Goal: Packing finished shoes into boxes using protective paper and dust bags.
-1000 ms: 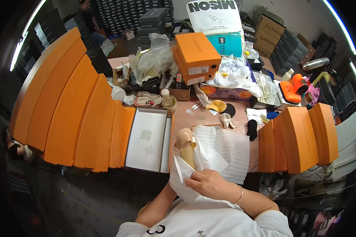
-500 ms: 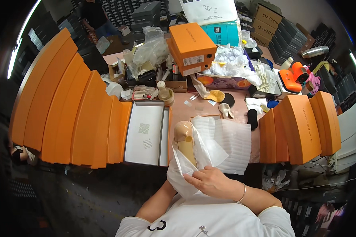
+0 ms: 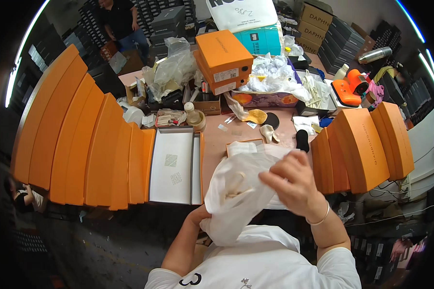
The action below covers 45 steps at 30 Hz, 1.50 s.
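Note:
A shoe [image 3: 235, 185] shows faintly as a beige shape through thin white wrapping paper [image 3: 226, 219] in front of my chest. My left hand [image 3: 201, 215] is at the left edge of this bundle and supports it; its fingers are hidden behind the paper. To the right of the bundle my right hand [image 3: 294, 183] is raised, slightly blurred, with bent fingers apart and nothing visible in them. Just beyond the bundle, a small orange-edged box [image 3: 259, 143] with white padding lies on the pink table [image 3: 217, 139].
An open grey-white shoebox [image 3: 171, 164] stands left of the bundle, beside a row of orange boxes [image 3: 101, 149]. More orange boxes [image 3: 359, 149] stand at right. Behind are a bottle [image 3: 192, 113], stacked orange shoeboxes [image 3: 224, 58], crumpled paper [image 3: 275, 74] and an orange tool [image 3: 348, 91]. Another person [image 3: 120, 24] stands far left.
The white paper now covers the beige shoe, which was exposed before. My right hand has let go of the paper and risen up and to the right. The background person shows more fully.

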Tool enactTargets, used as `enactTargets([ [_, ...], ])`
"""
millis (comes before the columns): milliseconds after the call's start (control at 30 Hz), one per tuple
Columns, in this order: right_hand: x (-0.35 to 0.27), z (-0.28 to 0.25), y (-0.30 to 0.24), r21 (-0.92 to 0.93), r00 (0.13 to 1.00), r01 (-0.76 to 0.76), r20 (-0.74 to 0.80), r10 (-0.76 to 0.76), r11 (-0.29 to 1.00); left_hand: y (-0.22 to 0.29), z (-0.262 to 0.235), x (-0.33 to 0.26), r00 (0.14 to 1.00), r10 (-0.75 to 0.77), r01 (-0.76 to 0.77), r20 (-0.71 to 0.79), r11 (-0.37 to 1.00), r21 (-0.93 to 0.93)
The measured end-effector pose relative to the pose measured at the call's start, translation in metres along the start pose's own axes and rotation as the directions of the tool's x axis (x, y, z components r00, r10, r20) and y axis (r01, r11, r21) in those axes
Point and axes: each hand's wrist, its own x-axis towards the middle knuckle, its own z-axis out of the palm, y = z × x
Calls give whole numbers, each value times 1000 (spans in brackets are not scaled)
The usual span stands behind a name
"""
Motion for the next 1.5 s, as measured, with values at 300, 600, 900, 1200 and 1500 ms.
enactTargets([
  [300,-35,41,-1,933,776,-303,123,619,194,-41,2,3,944,246,-28,-222,728,685],
  [600,-22,63,-14,627,840,-453,61,539,634,-1,64,-3,599,752,-297,-274,527,797],
  [900,-35,84,-63,760,919,-236,-27,392,605,37,83,0,682,391,-550,-618,831,-81],
  [1200,-146,166,-50,591,569,-471,771,287,-655,85,128,98,918,174,-397,-357,450,-800],
  [1500,-119,172,-1,772,324,-357,630,706,-526,66,114,144,931,130,-366,-342,368,-855],
])
